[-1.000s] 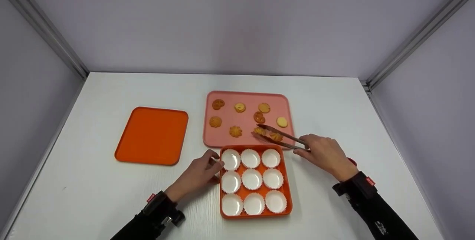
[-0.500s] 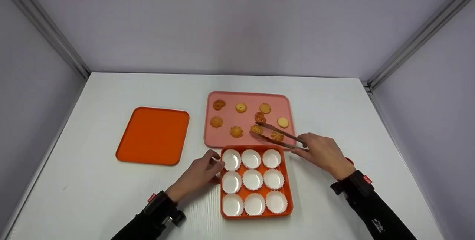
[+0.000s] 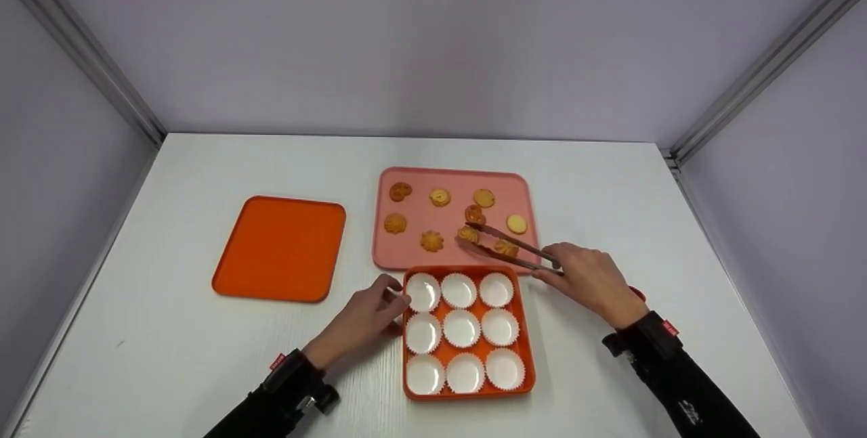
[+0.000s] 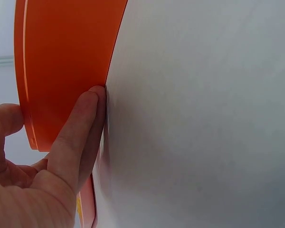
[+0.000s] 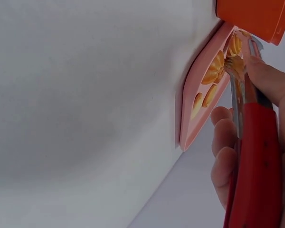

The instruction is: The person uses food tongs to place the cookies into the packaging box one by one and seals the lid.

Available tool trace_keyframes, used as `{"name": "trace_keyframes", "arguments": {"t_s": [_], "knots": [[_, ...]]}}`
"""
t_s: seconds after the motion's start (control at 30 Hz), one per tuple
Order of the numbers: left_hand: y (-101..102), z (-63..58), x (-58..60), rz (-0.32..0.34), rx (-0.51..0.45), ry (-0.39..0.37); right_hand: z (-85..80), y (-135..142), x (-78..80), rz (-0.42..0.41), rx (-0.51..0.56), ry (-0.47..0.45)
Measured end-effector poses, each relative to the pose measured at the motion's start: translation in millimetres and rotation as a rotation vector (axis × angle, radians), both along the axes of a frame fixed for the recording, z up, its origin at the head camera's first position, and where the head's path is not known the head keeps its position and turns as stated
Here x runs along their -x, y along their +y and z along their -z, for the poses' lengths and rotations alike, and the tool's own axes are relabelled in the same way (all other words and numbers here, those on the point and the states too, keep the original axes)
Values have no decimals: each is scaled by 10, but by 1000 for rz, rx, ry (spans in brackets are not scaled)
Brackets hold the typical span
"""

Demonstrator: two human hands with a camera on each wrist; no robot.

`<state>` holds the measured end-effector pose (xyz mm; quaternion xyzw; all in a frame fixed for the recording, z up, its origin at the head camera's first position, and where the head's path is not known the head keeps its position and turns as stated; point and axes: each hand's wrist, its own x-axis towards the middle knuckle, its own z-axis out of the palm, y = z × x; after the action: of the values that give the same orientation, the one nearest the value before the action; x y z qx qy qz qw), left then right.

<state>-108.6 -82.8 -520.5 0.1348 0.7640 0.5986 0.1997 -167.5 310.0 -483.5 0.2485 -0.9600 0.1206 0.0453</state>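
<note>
My right hand holds a pair of tongs with red handles. Over the pink tray, the tong tips stand on either side of a swirled cookie. Another ridged cookie lies beneath the tong arms. My left hand touches the left side of an orange box near its far corner. In the left wrist view, straight fingers lie against the box's outer wall and the thumb meets the rim. White paper cups sit in rows inside the box.
More cookies, among them a pretzel-shaped one and a flower-shaped one, lie spread on the pink tray. An orange lid or flat tray lies to the left on the white table. Pale walls surround the table.
The tongs and right hand have shifted slightly left, and the swirled cookie between the tips has moved a little left on the tray. The left hand stays at the box.
</note>
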Motion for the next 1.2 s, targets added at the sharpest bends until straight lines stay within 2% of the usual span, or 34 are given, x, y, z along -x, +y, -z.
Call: {"name": "trace_keyframes", "arguments": {"t_s": [0.23, 0.43, 0.53, 0.73, 1.03, 1.2], "knots": [[2, -2, -2, -2, 6, -8, -53, 22, -26, -17, 28, 38], [1, 15, -3, -10, 21, 26, -54, 25, -37, -16, 15, 73], [-5, 12, -10, -9, 12, 40, -41, 26, -38, -11, -2, 70], [-13, 8, -26, -12, 5, 11, -33, 28, -38, -11, 1, 64], [-2, -8, -36, -22, 13, -33, -70, 59, -45, 13, -55, -18], [-5, -15, -44, -14, -9, -9, -128, 89, -69, 16, -58, 4]]}}
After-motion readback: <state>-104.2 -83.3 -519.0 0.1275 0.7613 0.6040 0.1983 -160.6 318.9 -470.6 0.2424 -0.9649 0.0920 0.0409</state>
